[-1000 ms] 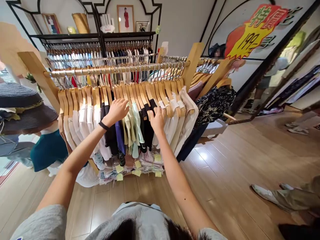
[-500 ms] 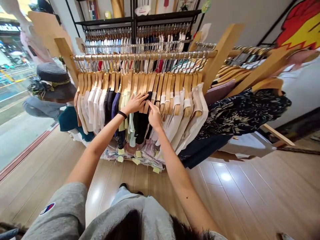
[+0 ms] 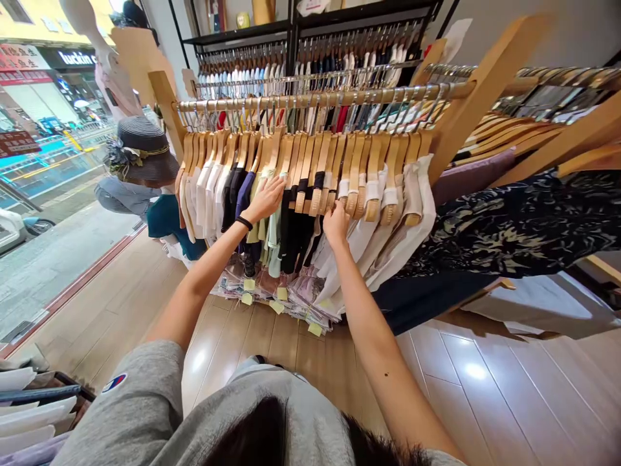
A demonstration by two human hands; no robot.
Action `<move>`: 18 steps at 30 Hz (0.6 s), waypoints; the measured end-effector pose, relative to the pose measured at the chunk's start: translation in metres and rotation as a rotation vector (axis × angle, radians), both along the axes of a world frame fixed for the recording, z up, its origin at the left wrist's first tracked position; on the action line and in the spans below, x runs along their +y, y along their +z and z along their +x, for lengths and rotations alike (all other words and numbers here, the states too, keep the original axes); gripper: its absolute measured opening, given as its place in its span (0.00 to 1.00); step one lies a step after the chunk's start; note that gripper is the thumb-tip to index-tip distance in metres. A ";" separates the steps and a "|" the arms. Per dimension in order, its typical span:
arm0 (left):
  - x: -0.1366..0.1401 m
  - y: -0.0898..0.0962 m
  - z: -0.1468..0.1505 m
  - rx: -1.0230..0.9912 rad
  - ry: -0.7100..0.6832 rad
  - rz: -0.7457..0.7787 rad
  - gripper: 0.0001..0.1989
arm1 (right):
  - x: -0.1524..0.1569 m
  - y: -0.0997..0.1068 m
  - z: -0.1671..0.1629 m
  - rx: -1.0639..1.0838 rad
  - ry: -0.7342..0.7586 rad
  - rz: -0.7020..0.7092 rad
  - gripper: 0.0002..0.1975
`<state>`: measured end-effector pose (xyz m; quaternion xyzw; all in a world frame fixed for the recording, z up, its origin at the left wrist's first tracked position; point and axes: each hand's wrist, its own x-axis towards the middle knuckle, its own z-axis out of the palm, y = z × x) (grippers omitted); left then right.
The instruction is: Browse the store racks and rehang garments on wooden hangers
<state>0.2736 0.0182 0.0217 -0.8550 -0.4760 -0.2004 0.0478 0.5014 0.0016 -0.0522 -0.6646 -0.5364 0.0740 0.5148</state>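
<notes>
A row of clothes on wooden hangers (image 3: 310, 145) hangs from a wooden rail (image 3: 330, 98) in front of me. My left hand (image 3: 266, 197) lies with fingers stretched over the pale green garments (image 3: 274, 243), near the middle of the row. Farther right, my right hand (image 3: 336, 223) has its fingers curled round the lower end of a wooden hanger, beside white trousers (image 3: 356, 243). Between the two hands hang black garments (image 3: 295, 236), their hanger ends facing me. My right fingertips are partly hidden.
Plastic-wrapped packets (image 3: 301, 301) with yellow labels lie under the rail. A mannequin's dark hat (image 3: 145, 145) stands at left by the shopfront. A dark patterned garment (image 3: 485, 233) hangs at right. More racked clothes (image 3: 33, 408) show at lower left.
My right hand has moved right along the row, away from my left hand, and the hangers between them are more spread out. The view has turned somewhat to the left.
</notes>
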 end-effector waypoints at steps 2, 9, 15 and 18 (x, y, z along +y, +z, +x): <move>-0.004 -0.006 -0.012 0.036 0.016 0.049 0.27 | 0.004 0.000 -0.004 0.000 -0.006 0.003 0.22; -0.017 -0.021 -0.033 0.062 0.046 0.116 0.27 | -0.003 0.018 0.007 -0.126 0.019 0.070 0.27; -0.063 -0.047 -0.032 -0.055 0.027 0.128 0.26 | -0.009 0.041 0.017 -0.314 -0.005 -0.046 0.26; -0.089 -0.068 -0.034 -0.150 0.014 0.109 0.25 | -0.016 0.049 0.012 -0.310 -0.028 -0.075 0.25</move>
